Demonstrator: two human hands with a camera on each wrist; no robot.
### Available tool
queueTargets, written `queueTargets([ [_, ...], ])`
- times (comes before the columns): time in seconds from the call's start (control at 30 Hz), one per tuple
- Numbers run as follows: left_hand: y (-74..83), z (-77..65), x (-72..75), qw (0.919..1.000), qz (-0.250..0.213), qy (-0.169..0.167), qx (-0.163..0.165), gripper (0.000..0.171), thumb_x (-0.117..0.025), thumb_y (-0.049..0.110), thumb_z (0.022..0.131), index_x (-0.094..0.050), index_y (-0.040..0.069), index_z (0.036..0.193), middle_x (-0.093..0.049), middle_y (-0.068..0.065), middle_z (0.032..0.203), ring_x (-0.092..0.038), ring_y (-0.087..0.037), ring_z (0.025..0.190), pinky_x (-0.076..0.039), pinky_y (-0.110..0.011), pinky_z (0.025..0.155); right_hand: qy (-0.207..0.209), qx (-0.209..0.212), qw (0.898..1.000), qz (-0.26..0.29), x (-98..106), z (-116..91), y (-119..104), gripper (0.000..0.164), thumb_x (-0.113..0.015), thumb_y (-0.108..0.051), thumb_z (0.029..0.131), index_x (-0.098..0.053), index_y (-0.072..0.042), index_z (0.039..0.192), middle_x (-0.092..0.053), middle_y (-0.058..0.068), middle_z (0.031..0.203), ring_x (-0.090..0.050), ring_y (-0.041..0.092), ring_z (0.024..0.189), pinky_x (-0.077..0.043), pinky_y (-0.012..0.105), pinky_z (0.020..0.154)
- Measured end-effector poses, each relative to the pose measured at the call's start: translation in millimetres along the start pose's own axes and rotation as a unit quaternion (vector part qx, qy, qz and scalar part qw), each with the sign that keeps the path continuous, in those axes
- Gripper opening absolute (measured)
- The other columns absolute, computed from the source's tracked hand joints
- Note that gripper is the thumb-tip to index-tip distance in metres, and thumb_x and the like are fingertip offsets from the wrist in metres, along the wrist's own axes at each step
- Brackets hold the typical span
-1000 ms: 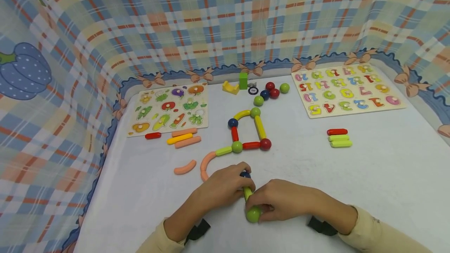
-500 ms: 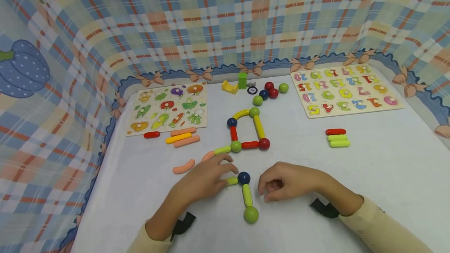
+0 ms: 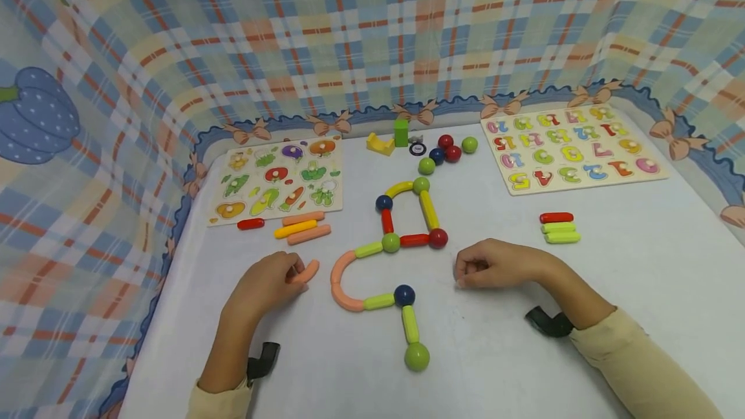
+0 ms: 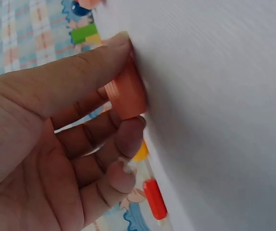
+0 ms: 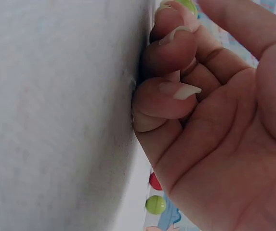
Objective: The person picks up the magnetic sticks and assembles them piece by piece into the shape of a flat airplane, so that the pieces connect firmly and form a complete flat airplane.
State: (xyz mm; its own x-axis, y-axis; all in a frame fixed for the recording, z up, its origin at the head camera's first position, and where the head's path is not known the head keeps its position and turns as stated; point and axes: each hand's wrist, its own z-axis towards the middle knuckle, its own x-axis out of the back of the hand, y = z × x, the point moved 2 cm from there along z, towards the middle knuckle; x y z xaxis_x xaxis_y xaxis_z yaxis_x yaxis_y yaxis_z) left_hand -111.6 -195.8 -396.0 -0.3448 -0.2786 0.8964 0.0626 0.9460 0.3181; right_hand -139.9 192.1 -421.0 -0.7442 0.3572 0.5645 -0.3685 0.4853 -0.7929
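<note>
My left hand (image 3: 263, 284) pinches a curved salmon-pink stick (image 4: 127, 94) between thumb and fingers at the left of the table. Low over the white cloth, my right hand (image 3: 497, 265) holds nothing, its fingers loosely curled in the right wrist view. Between the hands lies a figure of balls and sticks. Its lower end is a green ball (image 3: 417, 357), joined by a light green stick (image 3: 410, 324) to a dark blue ball (image 3: 404, 295). A curved pink section (image 3: 340, 282) leads up to another green ball (image 3: 391, 242), where a loop with a red ball (image 3: 438, 238) begins.
A vegetable puzzle board (image 3: 279, 180) lies back left, a number puzzle board (image 3: 573, 150) back right. Loose balls (image 3: 445, 154), a green block (image 3: 401, 133) and a yellow piece (image 3: 380, 144) sit behind. Spare sticks lie left (image 3: 308, 234) and right (image 3: 560, 227).
My right hand let go of the green ball and drew away up and right. My left hand left the dark blue ball, moved left and took hold of the loose curved stick.
</note>
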Motion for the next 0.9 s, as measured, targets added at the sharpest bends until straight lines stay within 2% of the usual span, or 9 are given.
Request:
queueTargets([
  [0.13,8.5,-3.2,2.1,0.9997,0.016,-0.017,0.007,0.021,-0.074,0.027,0.074,-0.059,0.015,0.081,-0.050,0.001,0.065,-0.046,-0.016,0.061,-0.038,-0.029,0.055,0.002,0.002,1.000,0.023,1,0,2,0.007,-0.061,-0.025,0.087,-0.064,-0.020,0.090,-0.049,-0.007,0.060,-0.048,0.009,0.059,-0.041,0.024,0.057],
  [0.23,26.8,-11.4,3.6,0.9995,0.028,-0.009,-0.010,0.020,-0.071,0.029,0.076,-0.058,0.015,0.080,-0.049,0.002,0.061,-0.045,-0.014,0.056,-0.036,-0.028,0.051,0.005,0.001,1.000,0.027,1,1,3,0.007,-0.060,-0.025,0.087,-0.063,-0.020,0.091,-0.048,-0.007,0.060,-0.049,0.010,0.059,-0.042,0.024,0.058],
  [0.33,61.5,-22.5,2.3,0.9969,0.042,0.018,-0.064,0.020,-0.068,0.032,0.078,-0.059,0.015,0.081,-0.048,0.005,0.060,-0.044,-0.012,0.053,-0.036,-0.026,0.049,0.010,-0.005,1.000,0.019,1,0,4,0.008,-0.060,-0.027,0.088,-0.063,-0.021,0.091,-0.049,-0.008,0.060,-0.051,0.010,0.061,-0.043,0.025,0.059],
  [0.4,91.6,-30.1,-2.4,0.9915,0.053,0.018,-0.117,0.021,-0.067,0.034,0.079,-0.060,0.015,0.084,-0.047,0.008,0.060,-0.044,-0.010,0.053,-0.036,-0.024,0.048,0.015,-0.011,1.000,0.013,1,0,5,0.008,-0.060,-0.028,0.087,-0.063,-0.021,0.091,-0.049,-0.008,0.060,-0.051,0.010,0.060,-0.044,0.025,0.059],
  [0.53,150.3,-42.4,-22.5,0.9648,0.093,-0.027,-0.244,0.024,-0.065,0.039,0.081,-0.061,0.017,0.089,-0.046,0.011,0.063,-0.043,-0.006,0.057,-0.036,-0.020,0.048,0.027,-0.020,0.999,0.008,2,-2,6,0.007,-0.060,-0.028,0.087,-0.063,-0.022,0.090,-0.049,-0.007,0.060,-0.051,0.010,0.059,-0.043,0.025,0.057],
  [0.6,172.5,-45.4,-35.2,0.9435,0.132,-0.047,-0.301,0.026,-0.063,0.042,0.081,-0.060,0.018,0.091,-0.047,0.011,0.066,-0.042,-0.005,0.059,-0.036,-0.019,0.049,0.034,-0.021,0.999,0.005,1,-2,6,0.006,-0.060,-0.028,0.087,-0.063,-0.023,0.089,-0.049,-0.007,0.060,-0.050,0.010,0.059,-0.042,0.025,0.057],
  [0.67,188.5,-46.2,-47.1,0.9261,0.166,-0.062,-0.333,0.030,-0.062,0.046,0.081,-0.060,0.019,0.094,-0.048,0.011,0.070,-0.043,-0.004,0.061,-0.036,-0.018,0.051,0.038,-0.022,0.999,0.004,1,-2,6,0.006,-0.060,-0.028,0.087,-0.063,-0.023,0.088,-0.048,-0.008,0.060,-0.050,0.009,0.059,-0.042,0.024,0.057],
  [0.77,201.4,-43.1,-62.6,0.9109,0.211,-0.064,-0.349,0.031,-0.061,0.048,0.080,-0.060,0.022,0.097,-0.051,0.011,0.073,-0.045,-0.005,0.063,-0.037,-0.019,0.052,0.042,-0.020,0.999,0.002,-1,-1,6,0.006,-0.060,-0.027,0.088,-0.063,-0.022,0.088,-0.048,-0.008,0.060,-0.050,0.009,0.059,-0.042,0.024,0.057],
  [0.9,203.6,-37.5,-76.1,0.9119,0.240,-0.083,-0.322,0.031,-0.064,0.047,0.079,-0.061,0.023,0.098,-0.054,0.010,0.075,-0.047,-0.006,0.064,-0.039,-0.020,0.053,0.041,-0.022,0.999,0.005,-2,0,5,0.006,-0.060,-0.026,0.088,-0.063,-0.022,0.089,-0.048,-0.008,0.060,-0.050,0.009,0.060,-0.042,0.025,0.058],
])
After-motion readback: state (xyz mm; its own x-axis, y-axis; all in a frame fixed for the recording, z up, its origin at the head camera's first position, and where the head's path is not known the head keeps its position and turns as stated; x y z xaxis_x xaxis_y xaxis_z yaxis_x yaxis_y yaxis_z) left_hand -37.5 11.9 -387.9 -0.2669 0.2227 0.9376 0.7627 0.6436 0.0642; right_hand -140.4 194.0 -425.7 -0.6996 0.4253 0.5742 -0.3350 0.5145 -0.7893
